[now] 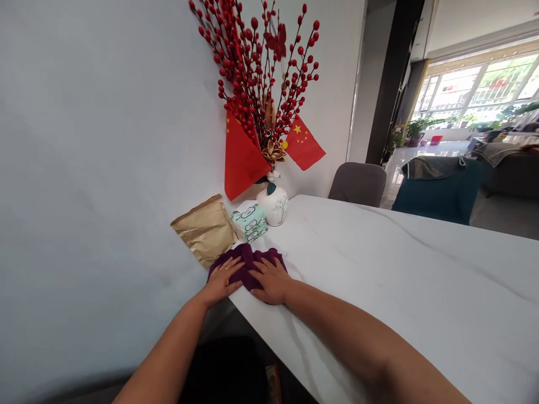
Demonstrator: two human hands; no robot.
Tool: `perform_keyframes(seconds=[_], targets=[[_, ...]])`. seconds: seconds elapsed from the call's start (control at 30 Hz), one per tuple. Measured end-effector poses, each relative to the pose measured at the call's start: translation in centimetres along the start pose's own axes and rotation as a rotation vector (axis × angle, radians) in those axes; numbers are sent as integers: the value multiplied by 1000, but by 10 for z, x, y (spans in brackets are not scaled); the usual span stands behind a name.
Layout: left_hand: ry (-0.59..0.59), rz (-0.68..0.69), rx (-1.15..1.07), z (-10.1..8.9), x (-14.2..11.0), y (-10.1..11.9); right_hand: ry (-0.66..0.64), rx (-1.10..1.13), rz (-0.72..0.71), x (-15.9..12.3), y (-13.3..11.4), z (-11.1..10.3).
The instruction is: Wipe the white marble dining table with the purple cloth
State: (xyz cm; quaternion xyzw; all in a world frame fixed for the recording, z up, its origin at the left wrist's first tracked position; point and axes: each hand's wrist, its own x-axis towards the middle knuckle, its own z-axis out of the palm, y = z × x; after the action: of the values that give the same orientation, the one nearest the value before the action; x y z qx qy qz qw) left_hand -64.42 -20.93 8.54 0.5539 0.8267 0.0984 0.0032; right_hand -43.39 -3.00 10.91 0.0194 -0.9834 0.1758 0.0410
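Note:
A dark purple cloth (pixel 247 273) lies bunched on the white tabletop, close to the wall-side edge. My left hand (pixel 224 280) rests on the cloth's left part with fingers spread; a ring shows on one finger. On the right part lies my right hand (pixel 272 280), palm down, its fingers stretched apart. Both hands press flat on the fabric and neither is closed around it. Just beyond the cloth stand a brown paper bag (pixel 206 230), leaning on the wall, and a green and white tissue box (pixel 251 220).
Behind the tissue box stands a white vase (pixel 273 205) holding red berry branches (pixel 252 73) and two red flags (pixel 305 145). The marble-patterned table (pixel 379 252) stretches right. A grey chair (pixel 357 184) and a teal chair (pixel 438 188) stand past its far edge.

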Motion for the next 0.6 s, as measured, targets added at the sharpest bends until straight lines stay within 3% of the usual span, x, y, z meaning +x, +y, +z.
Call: perform_keyframes(seconds=[0.2, 0.37, 0.6], targets=[[-59, -81, 77, -6, 6, 20, 4, 12, -17, 11, 14, -5], [-111, -83, 74, -7, 13, 69, -7, 13, -7, -17, 42, -22], [-171, -57, 86, 8, 78, 142, 66, -26, 150, -56, 109, -51]])
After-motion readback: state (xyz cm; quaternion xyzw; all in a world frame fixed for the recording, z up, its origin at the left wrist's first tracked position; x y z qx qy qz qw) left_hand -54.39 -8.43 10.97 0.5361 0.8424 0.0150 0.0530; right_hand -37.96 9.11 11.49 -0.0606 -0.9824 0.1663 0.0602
